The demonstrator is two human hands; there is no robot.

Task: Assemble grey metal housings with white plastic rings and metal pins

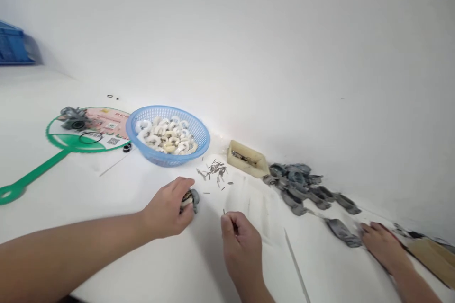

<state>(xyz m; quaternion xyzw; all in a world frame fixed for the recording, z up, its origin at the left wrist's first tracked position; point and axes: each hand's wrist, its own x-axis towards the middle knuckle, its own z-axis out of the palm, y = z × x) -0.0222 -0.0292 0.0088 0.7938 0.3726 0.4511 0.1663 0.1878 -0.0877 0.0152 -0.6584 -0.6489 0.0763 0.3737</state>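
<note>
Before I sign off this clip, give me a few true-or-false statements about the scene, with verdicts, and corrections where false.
1. The left hand holds a small gray wheel-shaped part. True.
2. The blue plastic basket holds gray parts. False: it holds white ring-shaped parts.
3. Loose metal pins lie on the white table between the basket and the right hand. True.
4. The green hand fan stands propped against the wall. False: it lies flat on the table.
5. Another person's hand is beside a heap of gray parts. True.
</note>
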